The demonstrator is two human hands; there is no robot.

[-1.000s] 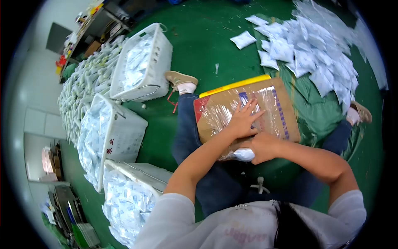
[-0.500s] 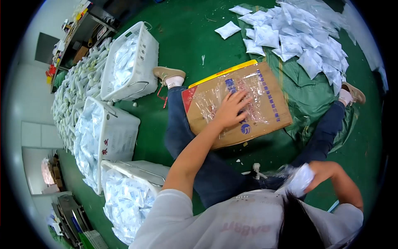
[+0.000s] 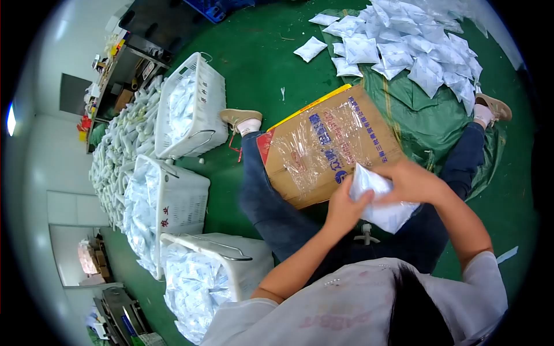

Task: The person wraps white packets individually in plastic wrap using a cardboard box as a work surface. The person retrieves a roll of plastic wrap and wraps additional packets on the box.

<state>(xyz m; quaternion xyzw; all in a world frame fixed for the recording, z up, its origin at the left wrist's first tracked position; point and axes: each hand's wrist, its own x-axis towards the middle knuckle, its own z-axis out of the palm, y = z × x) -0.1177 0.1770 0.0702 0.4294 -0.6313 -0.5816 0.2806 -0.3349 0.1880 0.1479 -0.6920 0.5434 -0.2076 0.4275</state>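
A white plastic packet (image 3: 389, 216) is held up between both hands, over my lap and the near edge of a cardboard box. My left hand (image 3: 345, 205) pinches its left side, thumb on the front. On its upper right is my right hand (image 3: 407, 181), slightly blurred, its fingers bent over the packet. The flat cardboard box (image 3: 326, 144), with clear tape, blue print and a yellow edge, lies on the floor between my legs. Beyond it to the right, a heap of similar white packets (image 3: 427, 72) rests on a green sheet (image 3: 398, 109).
Three white baskets (image 3: 218, 95) filled with packets stand on the left. Behind them is a pile of pale rolled pieces (image 3: 118, 155) beside a shelf (image 3: 109, 86). One loose packet (image 3: 310, 49) lies on the green floor. My legs flank the box.
My right hand went from the box down to my right side, then back to the middle with a packet. My left hand left the box top and now grips that packet.
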